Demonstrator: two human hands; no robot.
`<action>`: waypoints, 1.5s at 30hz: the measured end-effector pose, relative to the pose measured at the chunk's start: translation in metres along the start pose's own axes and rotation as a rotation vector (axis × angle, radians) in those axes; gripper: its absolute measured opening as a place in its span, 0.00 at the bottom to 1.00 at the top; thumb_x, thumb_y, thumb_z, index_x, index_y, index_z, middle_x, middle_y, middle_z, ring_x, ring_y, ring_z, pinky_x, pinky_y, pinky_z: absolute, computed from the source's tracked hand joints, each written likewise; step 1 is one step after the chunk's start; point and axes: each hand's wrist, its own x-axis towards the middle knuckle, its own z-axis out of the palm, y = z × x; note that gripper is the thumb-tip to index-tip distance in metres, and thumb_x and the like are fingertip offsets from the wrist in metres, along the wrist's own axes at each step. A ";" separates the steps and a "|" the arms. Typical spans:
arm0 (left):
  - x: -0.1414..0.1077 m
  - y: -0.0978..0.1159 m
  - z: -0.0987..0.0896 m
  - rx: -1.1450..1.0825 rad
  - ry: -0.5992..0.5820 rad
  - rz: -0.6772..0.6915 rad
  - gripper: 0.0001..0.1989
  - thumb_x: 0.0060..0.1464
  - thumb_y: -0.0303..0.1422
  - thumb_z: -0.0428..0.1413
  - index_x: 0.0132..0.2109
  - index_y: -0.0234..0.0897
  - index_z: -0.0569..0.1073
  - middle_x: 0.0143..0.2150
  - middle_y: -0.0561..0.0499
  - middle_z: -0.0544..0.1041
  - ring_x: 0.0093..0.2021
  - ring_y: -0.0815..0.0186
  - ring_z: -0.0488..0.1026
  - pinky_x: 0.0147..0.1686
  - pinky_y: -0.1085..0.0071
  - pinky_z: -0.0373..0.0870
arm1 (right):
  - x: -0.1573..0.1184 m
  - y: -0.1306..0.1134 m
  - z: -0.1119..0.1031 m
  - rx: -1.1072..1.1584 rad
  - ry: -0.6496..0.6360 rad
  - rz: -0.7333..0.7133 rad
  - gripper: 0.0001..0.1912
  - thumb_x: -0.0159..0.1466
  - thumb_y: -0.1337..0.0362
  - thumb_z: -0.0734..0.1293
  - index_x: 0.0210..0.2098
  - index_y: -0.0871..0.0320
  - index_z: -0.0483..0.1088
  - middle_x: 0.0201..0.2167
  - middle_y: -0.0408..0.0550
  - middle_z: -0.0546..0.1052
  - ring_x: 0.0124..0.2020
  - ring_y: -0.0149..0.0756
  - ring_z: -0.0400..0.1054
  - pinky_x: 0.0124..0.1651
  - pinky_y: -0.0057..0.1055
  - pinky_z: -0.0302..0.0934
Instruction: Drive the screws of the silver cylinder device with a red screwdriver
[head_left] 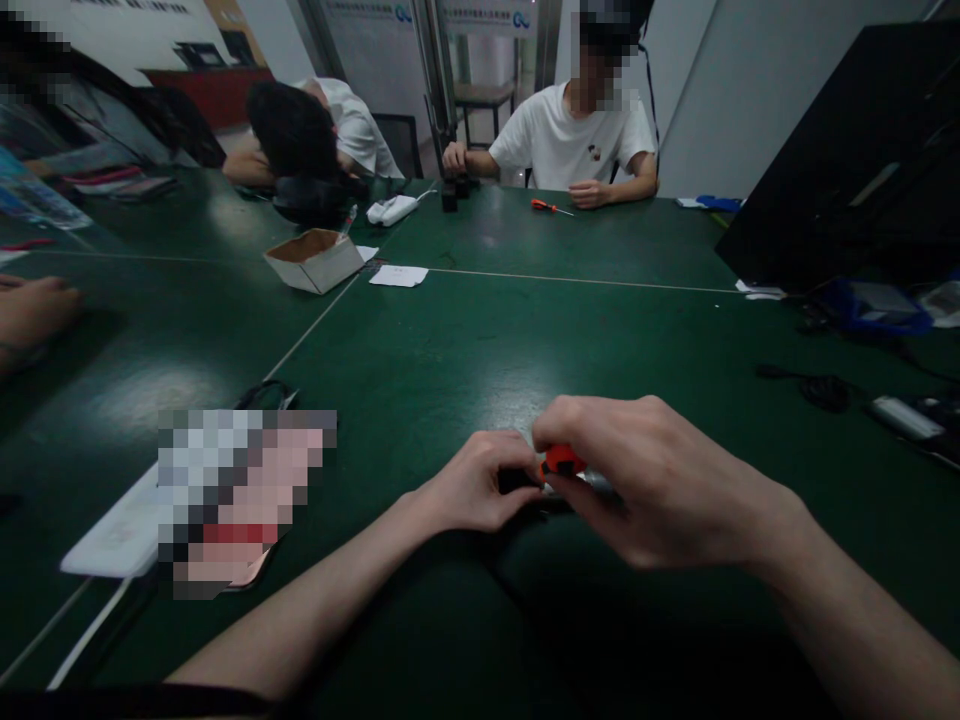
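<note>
My right hand is closed around the orange and black handle of a screwdriver, its thumb and forefinger at the end of the handle; the blade is hidden. Close beside it, my left hand is pinched, thumb and fingers meeting at a small piece just below the screwdriver. That piece is mostly covered by the two hands, so its kind cannot be made out. A bit of silvery metal shows under my right hand. Both hands are low over the green table.
On the left lie a white power strip and a pink phone. Farther off are an open cardboard box, a paper slip and another screwdriver. A large black panel and cables occupy the right. Other people sit around the table.
</note>
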 end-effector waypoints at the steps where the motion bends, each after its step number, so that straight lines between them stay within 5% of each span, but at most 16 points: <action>1: 0.000 0.000 0.000 0.002 -0.003 -0.009 0.08 0.55 0.32 0.55 0.28 0.35 0.71 0.27 0.51 0.74 0.30 0.65 0.71 0.34 0.70 0.68 | 0.000 0.000 0.000 -0.007 0.013 -0.004 0.13 0.63 0.75 0.62 0.45 0.60 0.58 0.35 0.41 0.67 0.30 0.26 0.58 0.30 0.24 0.51; 10: 0.000 0.005 0.000 0.021 -0.003 -0.078 0.11 0.55 0.36 0.54 0.28 0.34 0.70 0.26 0.51 0.73 0.29 0.66 0.69 0.32 0.71 0.67 | 0.001 0.002 0.001 -0.250 0.041 -0.048 0.07 0.67 0.65 0.64 0.41 0.58 0.60 0.29 0.39 0.63 0.27 0.27 0.54 0.26 0.29 0.44; 18: -0.001 0.000 0.001 0.003 -0.025 -0.076 0.09 0.54 0.33 0.55 0.26 0.36 0.70 0.26 0.50 0.74 0.30 0.64 0.71 0.37 0.68 0.69 | 0.000 0.001 0.002 -0.074 0.014 -0.017 0.10 0.64 0.74 0.61 0.44 0.59 0.59 0.33 0.41 0.66 0.29 0.27 0.57 0.29 0.26 0.49; 25: -0.003 0.003 0.002 0.046 -0.024 -0.081 0.08 0.55 0.33 0.53 0.31 0.34 0.71 0.30 0.48 0.75 0.32 0.64 0.72 0.34 0.70 0.69 | -0.001 0.002 0.001 -0.268 0.038 -0.050 0.06 0.67 0.65 0.64 0.40 0.56 0.61 0.28 0.38 0.62 0.25 0.28 0.53 0.25 0.29 0.43; 29: -0.001 0.004 0.000 0.042 -0.011 -0.009 0.08 0.54 0.31 0.53 0.28 0.35 0.71 0.28 0.50 0.75 0.30 0.65 0.71 0.33 0.71 0.67 | 0.000 0.001 0.000 -0.242 0.042 -0.034 0.09 0.66 0.62 0.66 0.40 0.58 0.61 0.29 0.39 0.64 0.26 0.28 0.54 0.26 0.30 0.44; 35: -0.001 0.002 0.000 0.086 0.047 0.089 0.06 0.53 0.27 0.53 0.28 0.35 0.71 0.28 0.50 0.75 0.29 0.66 0.71 0.33 0.71 0.67 | 0.000 0.000 0.000 -0.091 0.023 -0.004 0.10 0.64 0.72 0.62 0.44 0.60 0.59 0.34 0.40 0.65 0.29 0.26 0.57 0.28 0.26 0.49; 45: -0.002 0.001 0.001 0.184 0.038 0.108 0.10 0.59 0.32 0.52 0.31 0.34 0.74 0.27 0.51 0.74 0.28 0.67 0.70 0.29 0.73 0.66 | -0.001 0.003 -0.001 -0.219 0.048 -0.035 0.07 0.66 0.64 0.65 0.40 0.58 0.61 0.31 0.40 0.66 0.28 0.28 0.57 0.27 0.28 0.47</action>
